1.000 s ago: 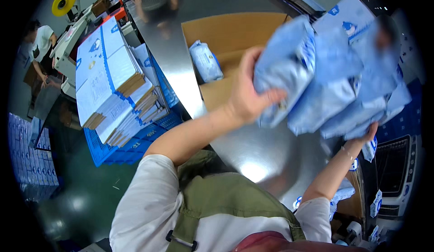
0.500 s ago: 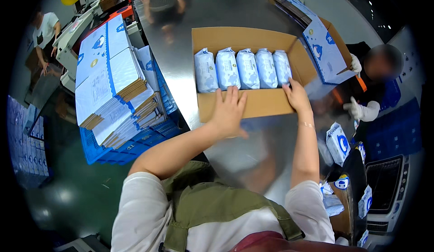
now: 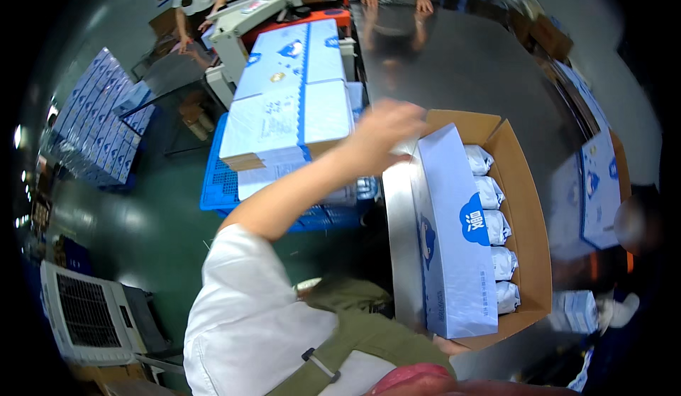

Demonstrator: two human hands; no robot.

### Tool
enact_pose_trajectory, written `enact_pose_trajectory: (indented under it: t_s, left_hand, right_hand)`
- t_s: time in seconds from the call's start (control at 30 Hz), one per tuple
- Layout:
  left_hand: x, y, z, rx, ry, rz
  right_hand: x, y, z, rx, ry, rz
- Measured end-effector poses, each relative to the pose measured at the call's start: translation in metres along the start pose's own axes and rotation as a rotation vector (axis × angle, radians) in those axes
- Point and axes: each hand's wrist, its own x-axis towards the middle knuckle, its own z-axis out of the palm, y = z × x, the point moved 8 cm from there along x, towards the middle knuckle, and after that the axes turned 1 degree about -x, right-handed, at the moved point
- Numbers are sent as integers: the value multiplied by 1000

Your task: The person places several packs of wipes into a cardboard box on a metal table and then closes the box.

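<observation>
An open cardboard carton (image 3: 523, 268), blue-white outside and brown inside, stands on the metal table in front of me. Inside it is a row of several white-and-blue soft packs (image 3: 489, 191). A printed flap (image 3: 454, 233) on its left side partly covers the packs. My left hand (image 3: 386, 135), smeared by motion, is beside the carton's far left corner; its finger pose is unclear. At the carton's near end, only a small part of my right hand (image 3: 450, 345) shows against the lower corner, its fingers mostly hidden.
Flattened cartons (image 3: 284, 112) are stacked on a blue crate (image 3: 216, 176) to the left. Two people's hands and arms show across the far side. At right, a co-worker's gloved hand (image 3: 621, 311) is near a pack (image 3: 574, 311), with another carton (image 3: 599, 183) beyond.
My view has swung left, and the carton now lies lengthwise toward me with its printed flap raised. My left hand has left the near flap for the far left corner.
</observation>
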Motion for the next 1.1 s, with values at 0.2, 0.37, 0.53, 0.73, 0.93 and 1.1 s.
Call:
enact_pose_trajectory:
  t_s: [0.2, 0.37, 0.53, 0.73, 0.93, 1.1]
  left_hand:
    - [-222, -231, -149, 575, -175, -1597]
    - [-261, -287, -137, 304, -244, -1835]
    - [-271, -280, -159, 298, 401, -1705]
    - [-182, -188, -189, 124, 1048, -930]
    - [-48, 139, -126, -176, 284, 285]
    - [-113, 212, -25, -698, 104, 395]
  right_hand:
    - [117, 36, 153, 232, -56, -104]
    - [146, 64, 254, -345, -1030, 59]
    - [44, 8, 177, -585, -850, -423]
    - [33, 47, 117, -172, -704, 22]
    - [130, 1, 122, 893, -201, 388]
    - [190, -103, 32, 958, -102, 97]
